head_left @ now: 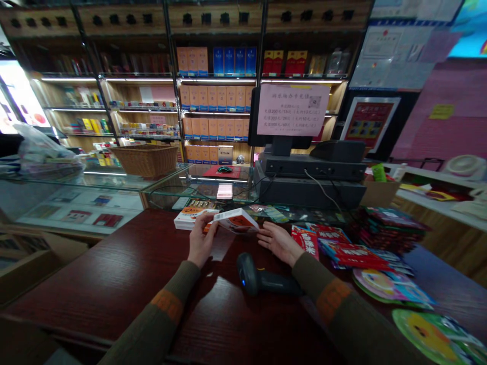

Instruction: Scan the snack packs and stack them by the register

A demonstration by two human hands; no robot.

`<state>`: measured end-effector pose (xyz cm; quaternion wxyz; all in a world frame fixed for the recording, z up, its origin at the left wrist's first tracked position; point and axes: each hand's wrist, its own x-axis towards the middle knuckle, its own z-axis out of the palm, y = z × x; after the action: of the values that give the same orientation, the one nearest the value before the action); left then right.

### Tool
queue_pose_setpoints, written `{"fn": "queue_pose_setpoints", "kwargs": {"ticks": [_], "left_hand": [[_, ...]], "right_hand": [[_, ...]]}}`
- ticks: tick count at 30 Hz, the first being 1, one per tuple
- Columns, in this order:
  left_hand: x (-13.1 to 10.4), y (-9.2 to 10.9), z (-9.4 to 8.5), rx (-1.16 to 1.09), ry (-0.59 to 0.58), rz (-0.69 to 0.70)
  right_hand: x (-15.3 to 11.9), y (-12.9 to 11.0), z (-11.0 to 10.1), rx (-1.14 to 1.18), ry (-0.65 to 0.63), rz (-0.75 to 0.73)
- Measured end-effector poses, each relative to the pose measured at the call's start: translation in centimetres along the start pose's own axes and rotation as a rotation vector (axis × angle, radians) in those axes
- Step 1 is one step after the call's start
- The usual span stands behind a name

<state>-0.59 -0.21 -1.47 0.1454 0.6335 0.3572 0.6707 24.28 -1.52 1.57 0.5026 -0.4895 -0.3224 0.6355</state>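
My left hand (201, 241) pinches the left end of a flat white-and-orange box (236, 221), which is tilted above the dark wooden counter. At the box's right end is my right hand (279, 240), palm partly up and fingers stretched out. Its fingertips are right by the box corner; whether they touch it I cannot tell. Another white-and-orange box (186, 219) lies on the counter behind my left hand. Between my forearms rests a dark barcode scanner (262, 279) with a small blue light.
Red snack packets (350, 253) and round colourful packages (380, 284) lie to the right, beside a stack of dark packets (391, 228). A till with a screen (291, 111) stands behind. Left of it are a glass display case (76, 203) and a wicker basket (146, 159).
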Motion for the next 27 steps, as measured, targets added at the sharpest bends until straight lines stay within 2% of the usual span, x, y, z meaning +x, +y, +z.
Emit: {"fn": "queue_pose_setpoints", "kwargs": {"ticks": [10, 15, 18, 23, 27], "left_hand": [[0.0, -0.4, -0.6, 0.132, 0.003, -0.001], [0.3, -0.2, -0.6, 0.244, 0.052, 0.069], [0.6, -0.2, -0.8, 0.299, 0.072, 0.063], [0.9, -0.3, -1.5, 0.277, -0.014, -0.062], [0.9, -0.4, -2.0, 0.124, -0.021, -0.231]], "right_hand": [[0.1, -0.4, -0.3, 0.063, -0.011, -0.05], [-0.3, -0.4, 0.3, 0.021, -0.027, -0.161], [-0.3, -0.5, 0.4, -0.016, -0.014, -0.24], [-0.5, -0.6, 0.8, -0.071, -0.002, -0.349], [-1.2, -0.4, 1.8, -0.075, 0.007, -0.388]]}}
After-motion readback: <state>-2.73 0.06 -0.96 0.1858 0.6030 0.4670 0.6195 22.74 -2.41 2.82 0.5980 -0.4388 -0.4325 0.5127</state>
